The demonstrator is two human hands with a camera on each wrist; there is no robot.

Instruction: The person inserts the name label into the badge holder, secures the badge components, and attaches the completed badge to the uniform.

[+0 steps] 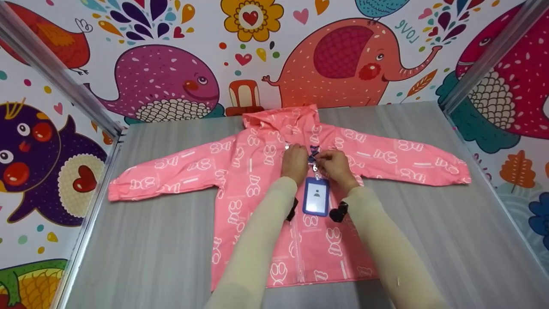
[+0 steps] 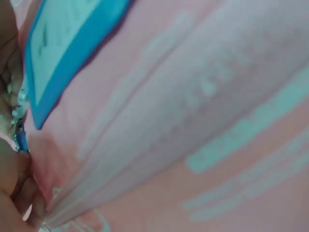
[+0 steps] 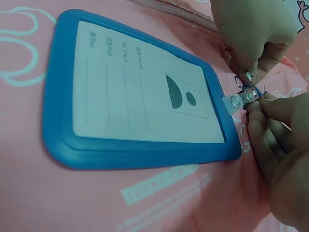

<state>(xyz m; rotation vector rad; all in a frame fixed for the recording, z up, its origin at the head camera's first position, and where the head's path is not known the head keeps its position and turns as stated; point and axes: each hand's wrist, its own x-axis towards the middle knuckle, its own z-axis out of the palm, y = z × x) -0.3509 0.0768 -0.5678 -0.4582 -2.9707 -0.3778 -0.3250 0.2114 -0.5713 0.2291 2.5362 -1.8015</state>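
Note:
A pink hooded jacket [image 1: 253, 214] with white outline prints lies spread flat, zipper down its front. On its chest rests a blue-framed badge holder [image 3: 145, 154] with a white card showing a portrait symbol. A metal clip [image 3: 235, 101] joins it to a short dark-blue patterned strap [image 1: 314, 149]. My right hand [image 1: 336, 165] pinches the strap just above the clip with thumb and fingers. From the other side, my left hand [image 1: 295, 162] has curled fingers with the tips right at the same strap, beside the zipper. The strap's middle is partly hidden by the fingers.
The grey wood-grain table [image 1: 146, 249] extends on both sides of the jacket. Its sleeves [image 1: 167, 174] reach out left and right, and the hood [image 1: 281, 118] lies close to the cartoon-printed back wall [image 1: 253, 77]. Metal frame posts [image 1: 484, 56] stand at the corners.

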